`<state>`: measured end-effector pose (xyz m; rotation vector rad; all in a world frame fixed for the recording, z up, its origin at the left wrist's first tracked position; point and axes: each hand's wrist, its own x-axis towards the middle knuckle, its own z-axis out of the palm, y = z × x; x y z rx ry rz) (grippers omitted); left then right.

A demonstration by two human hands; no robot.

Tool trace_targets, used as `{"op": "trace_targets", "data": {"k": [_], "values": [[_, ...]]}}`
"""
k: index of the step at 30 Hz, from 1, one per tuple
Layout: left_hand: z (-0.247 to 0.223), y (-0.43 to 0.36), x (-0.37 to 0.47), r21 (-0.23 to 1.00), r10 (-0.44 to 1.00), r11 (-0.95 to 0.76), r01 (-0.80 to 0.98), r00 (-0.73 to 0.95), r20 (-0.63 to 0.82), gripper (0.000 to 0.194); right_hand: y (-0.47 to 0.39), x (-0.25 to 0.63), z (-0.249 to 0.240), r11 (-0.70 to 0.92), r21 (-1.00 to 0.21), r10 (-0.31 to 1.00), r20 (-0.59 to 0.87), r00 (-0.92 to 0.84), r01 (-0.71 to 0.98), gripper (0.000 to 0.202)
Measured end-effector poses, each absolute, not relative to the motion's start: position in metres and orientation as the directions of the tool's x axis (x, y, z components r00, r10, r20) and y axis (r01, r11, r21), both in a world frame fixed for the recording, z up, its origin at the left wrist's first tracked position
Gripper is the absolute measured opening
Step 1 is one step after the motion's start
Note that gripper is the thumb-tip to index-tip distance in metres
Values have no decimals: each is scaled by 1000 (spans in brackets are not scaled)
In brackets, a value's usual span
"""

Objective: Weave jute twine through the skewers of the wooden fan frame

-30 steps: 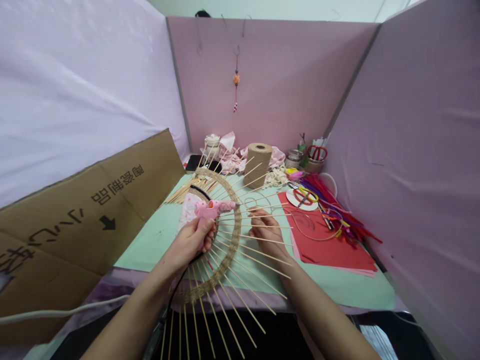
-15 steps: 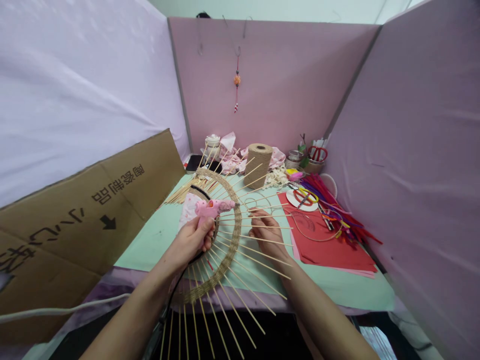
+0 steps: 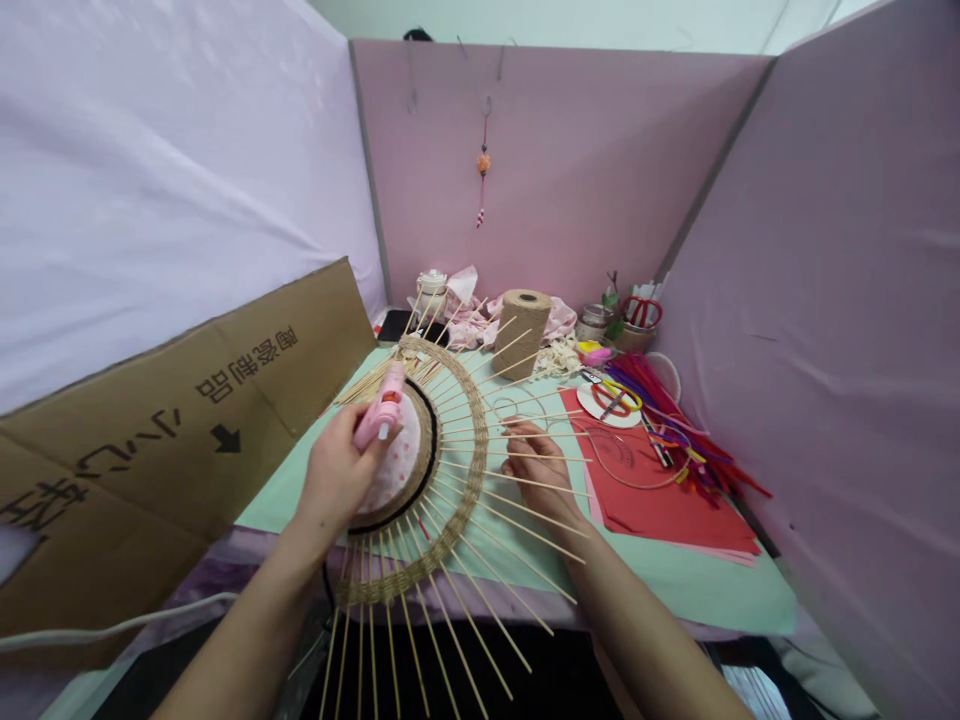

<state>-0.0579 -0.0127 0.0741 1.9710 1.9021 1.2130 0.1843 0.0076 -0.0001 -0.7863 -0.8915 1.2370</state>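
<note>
My left hand (image 3: 337, 465) is closed round a pink glue gun (image 3: 384, 408), held over the left part of a round woven piece. That piece has a dotted fabric centre (image 3: 394, 468) edged in black, thin sticks fanning outward, and a woven twine ring (image 3: 475, 460) around them. Its lower sticks reach past the table's front edge. My right hand (image 3: 536, 462) lies among the sticks right of the ring, fingers bent together around a stick; a thin cord loop shows near the fingertips.
A twine spool (image 3: 521, 335) stands at the back. Red sheets (image 3: 660, 500), a white disc (image 3: 609, 405), scissors and coloured pipe cleaners (image 3: 675, 410) lie right. A cardboard sheet (image 3: 187, 430) leans left. Behind are a white jar (image 3: 431, 293), crumpled pink fabric and a phone.
My left hand has moved left with the glue gun, whose nozzle has swung away from the ring. The fabric centre is more exposed. My right hand keeps its place among the sticks.
</note>
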Motion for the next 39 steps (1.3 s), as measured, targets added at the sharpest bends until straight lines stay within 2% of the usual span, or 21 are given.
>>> {"op": "trace_targets", "data": {"k": [4,8,13,16,18,21,23,26,29,32,35,39], "values": [[54,-12,-101,419,900,30,907,-207,383,44,6,185,2,142,-884,989,113,90,-446,15],[25,-18,-132,241,923,176,954,-245,296,44,6,185,-2,136,-886,991,113,78,-443,17],[8,-16,-146,86,959,205,975,-218,183,39,8,186,-6,125,-877,992,97,84,-463,18],[15,-16,-146,47,957,230,972,-234,171,49,8,185,-6,125,-877,992,96,85,-464,20],[24,-16,-141,127,941,197,972,-224,253,53,7,185,-4,122,-882,992,89,92,-455,21],[40,-9,-120,441,915,-10,898,-169,366,56,6,184,-1,113,-886,992,76,100,-449,21],[50,3,-101,675,934,-87,733,-176,310,62,7,183,-1,123,-881,991,85,103,-457,19],[59,28,-75,871,960,-70,486,-204,191,69,8,184,-2,131,-877,991,101,90,-463,17],[60,53,-65,964,972,72,255,-235,-10,61,9,185,-3,108,-887,994,85,70,-449,17],[52,69,-67,984,983,173,-35,-53,-175,43,8,187,-2,98,-921,995,84,54,-376,18],[43,74,-71,962,979,200,-185,10,-201,38,6,188,2,109,-958,994,106,29,-264,20],[43,71,-69,961,986,161,-224,-11,-168,36,3,188,4,127,-966,992,128,10,-225,35]]}}
